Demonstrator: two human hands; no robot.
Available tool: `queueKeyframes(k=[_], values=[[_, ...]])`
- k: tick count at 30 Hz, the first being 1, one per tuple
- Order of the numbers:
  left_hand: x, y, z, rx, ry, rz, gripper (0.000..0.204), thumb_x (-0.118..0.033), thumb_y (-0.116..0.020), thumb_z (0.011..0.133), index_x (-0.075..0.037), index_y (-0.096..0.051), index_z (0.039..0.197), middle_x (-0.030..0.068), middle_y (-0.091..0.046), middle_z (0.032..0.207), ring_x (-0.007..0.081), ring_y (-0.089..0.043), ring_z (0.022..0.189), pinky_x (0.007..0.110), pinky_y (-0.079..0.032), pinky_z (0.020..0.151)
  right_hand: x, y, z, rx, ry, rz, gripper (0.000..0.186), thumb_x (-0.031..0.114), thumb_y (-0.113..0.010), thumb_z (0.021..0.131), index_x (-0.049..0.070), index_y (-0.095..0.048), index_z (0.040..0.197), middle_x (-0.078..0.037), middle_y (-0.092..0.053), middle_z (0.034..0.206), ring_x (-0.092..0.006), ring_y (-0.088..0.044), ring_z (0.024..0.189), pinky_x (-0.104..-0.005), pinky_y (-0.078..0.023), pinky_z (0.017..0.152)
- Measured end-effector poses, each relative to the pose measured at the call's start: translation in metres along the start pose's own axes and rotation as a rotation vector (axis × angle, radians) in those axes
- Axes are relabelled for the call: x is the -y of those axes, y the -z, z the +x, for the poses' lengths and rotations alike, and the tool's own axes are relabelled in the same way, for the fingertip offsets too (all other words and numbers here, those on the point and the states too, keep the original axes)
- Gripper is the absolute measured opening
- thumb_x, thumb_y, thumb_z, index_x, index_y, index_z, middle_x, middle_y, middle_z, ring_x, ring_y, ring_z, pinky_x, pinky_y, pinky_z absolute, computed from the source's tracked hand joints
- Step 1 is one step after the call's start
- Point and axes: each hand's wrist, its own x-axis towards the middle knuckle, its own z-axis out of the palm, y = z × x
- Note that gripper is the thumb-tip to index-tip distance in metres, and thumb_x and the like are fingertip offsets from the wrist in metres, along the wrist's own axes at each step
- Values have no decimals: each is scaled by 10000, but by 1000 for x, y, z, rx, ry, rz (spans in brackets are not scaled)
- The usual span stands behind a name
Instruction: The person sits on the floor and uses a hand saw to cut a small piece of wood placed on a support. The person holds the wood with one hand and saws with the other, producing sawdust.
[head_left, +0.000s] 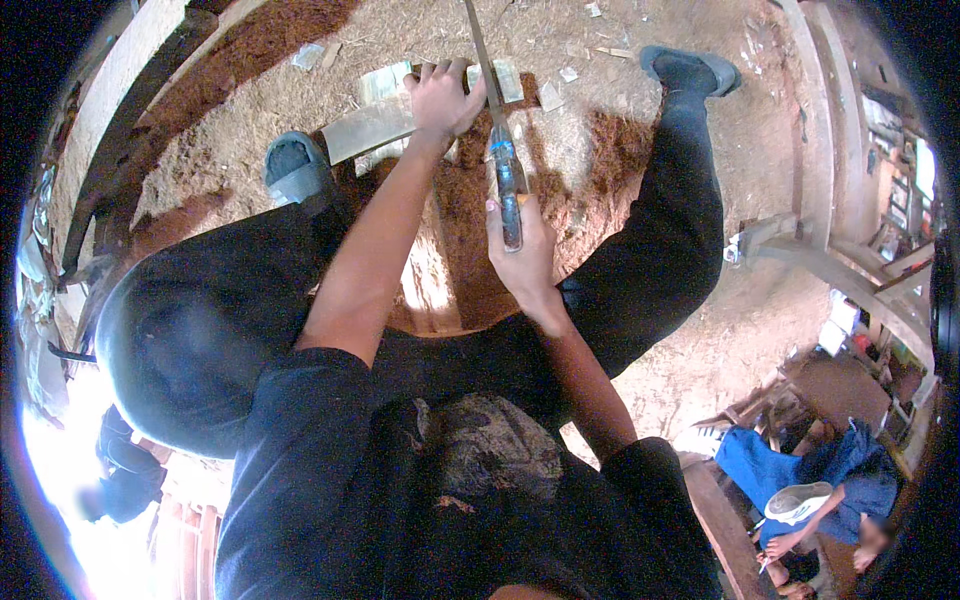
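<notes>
Right hand [530, 248] is wrapped around the black-and-blue grip of a long, narrow-bladed metal saw [503, 155], which points away from the body between the spread legs. The left hand [443, 100], fingers apart, lies just left of the blade, among pale, flat rectangular pieces [385, 82]; whether it presses on them cannot be told. Near its wrist lies a greyish, flat, board-like strip [368, 132], above brown, crumb-strewn ground [615, 150].
</notes>
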Motion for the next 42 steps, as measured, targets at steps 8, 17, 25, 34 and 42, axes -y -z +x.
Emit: queueKeyframes(k=[8,17,25,34,42], values=[[-3,3,1,34,0,-46,540,-564,-493,855,-85,-656,1042,145,-675,1020,317,-601,1021,504,-365,920,6,7,10,-18,41,-17,256,232,-661,903,47,-517,800,-124,-555,566,-265,-584,486,-391,-434,473],[-2,2,1,53,-2,-24,552,-563,-466,871,-70,-639,1049,152,-667,1053,321,-595,1047,504,-361,935,10,-2,9,-65,138,-98,268,171,-663,901,46,-487,743,-117,-520,546,-284,-552,467,-391,-416,466],[-1,1,2,58,25,-2,545,-553,-485,861,-71,-635,1064,151,-664,1065,329,-584,1074,508,-365,945,10,-1,10,-82,110,-101,293,198,-673,905,53,-480,737,-109,-541,550,-255,-559,471,-393,-419,468],[1,4,3,72,21,-2,547,-561,-488,860,-71,-645,1048,142,-664,1069,334,-585,1061,505,-364,944,13,-2,8,-52,83,-39,293,190,-667,908,50,-484,726,-82,-523,526,-192,-530,450,-357,-401,455],[-4,5,3,3,30,-65,561,-566,-458,882,-58,-671,985,169,-681,998,346,-609,1017,520,-363,933,-1,7,3,-201,-49,214,240,213,-623,937,58,-544,772,-2,-518,591,-88,-470,492,-275,-371,456]])
